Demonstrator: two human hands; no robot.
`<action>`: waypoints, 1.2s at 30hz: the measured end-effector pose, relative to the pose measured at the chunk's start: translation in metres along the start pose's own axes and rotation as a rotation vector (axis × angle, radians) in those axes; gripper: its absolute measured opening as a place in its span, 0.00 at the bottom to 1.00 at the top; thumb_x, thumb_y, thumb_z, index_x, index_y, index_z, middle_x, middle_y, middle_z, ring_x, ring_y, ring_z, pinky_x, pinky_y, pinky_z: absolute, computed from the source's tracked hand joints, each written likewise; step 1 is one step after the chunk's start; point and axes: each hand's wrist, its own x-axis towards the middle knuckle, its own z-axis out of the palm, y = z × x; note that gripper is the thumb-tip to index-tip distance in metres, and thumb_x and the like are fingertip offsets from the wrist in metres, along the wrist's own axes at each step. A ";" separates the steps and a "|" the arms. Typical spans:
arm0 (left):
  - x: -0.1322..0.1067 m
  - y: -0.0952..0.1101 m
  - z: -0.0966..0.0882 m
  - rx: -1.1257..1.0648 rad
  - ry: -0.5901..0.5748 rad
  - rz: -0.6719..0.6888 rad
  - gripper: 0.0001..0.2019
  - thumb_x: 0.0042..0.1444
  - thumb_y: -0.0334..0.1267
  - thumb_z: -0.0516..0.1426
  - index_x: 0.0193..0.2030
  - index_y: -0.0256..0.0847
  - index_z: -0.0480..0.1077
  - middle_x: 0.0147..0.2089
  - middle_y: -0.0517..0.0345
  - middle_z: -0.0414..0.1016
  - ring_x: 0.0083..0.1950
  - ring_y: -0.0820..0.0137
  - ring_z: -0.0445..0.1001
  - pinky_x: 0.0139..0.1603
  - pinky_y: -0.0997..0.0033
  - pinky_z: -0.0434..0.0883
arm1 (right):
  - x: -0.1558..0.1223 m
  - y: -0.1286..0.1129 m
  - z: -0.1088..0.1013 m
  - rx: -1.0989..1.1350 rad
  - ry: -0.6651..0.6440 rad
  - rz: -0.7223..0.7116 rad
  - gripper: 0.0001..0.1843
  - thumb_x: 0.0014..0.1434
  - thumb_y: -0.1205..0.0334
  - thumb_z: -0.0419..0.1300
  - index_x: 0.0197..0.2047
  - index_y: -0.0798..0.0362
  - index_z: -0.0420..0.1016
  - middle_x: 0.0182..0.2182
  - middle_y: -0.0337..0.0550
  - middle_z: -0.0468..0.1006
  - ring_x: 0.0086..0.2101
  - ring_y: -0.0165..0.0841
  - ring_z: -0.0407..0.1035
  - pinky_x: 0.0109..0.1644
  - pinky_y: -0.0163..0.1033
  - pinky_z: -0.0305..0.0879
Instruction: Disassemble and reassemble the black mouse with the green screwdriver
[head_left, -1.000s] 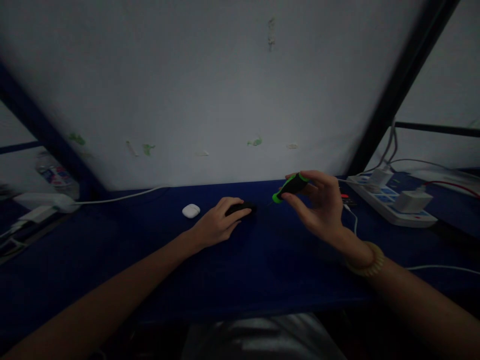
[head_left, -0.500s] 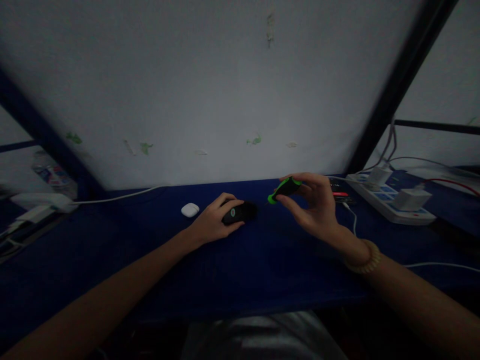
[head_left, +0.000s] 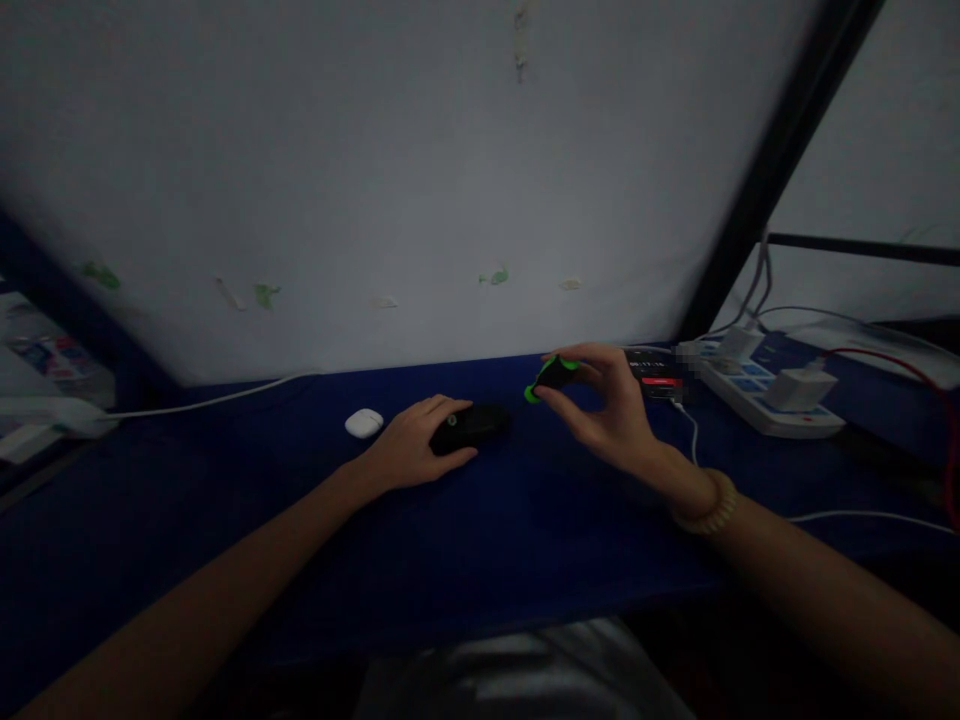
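A black computer mouse (head_left: 480, 426) lies on the blue tabletop (head_left: 465, 540), a small round mark showing on its left part. My left hand (head_left: 412, 440) is closed around the mouse's left end, thumb along the near side and fingers over the far side. To the right, my right hand (head_left: 607, 410) is raised above the table and pinches a screwdriver (head_left: 556, 373) by its black-and-green handle. The handle's lower green end points down and left toward the mouse, apart from it; the thin shaft is too dark to make out.
A white earbud case (head_left: 364, 424) sits left of my left hand. Behind my right hand is a lit phone (head_left: 654, 372) with a white cable. A white power strip (head_left: 784, 400) with plugged-in chargers stands at the right. The wall (head_left: 420, 200) rises behind the table.
The view has turned slightly right, so everything appears shifted left. Both hands keep their holds; the right hand with the screwdriver has shifted slightly.
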 end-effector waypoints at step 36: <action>-0.001 -0.019 -0.004 -0.123 -0.071 -0.282 0.30 0.55 0.57 0.69 0.61 0.46 0.74 0.56 0.49 0.79 0.56 0.52 0.75 0.60 0.47 0.71 | -0.006 0.070 -0.008 -0.517 -0.540 0.353 0.15 0.63 0.55 0.70 0.51 0.50 0.82 0.49 0.52 0.85 0.49 0.50 0.80 0.55 0.58 0.75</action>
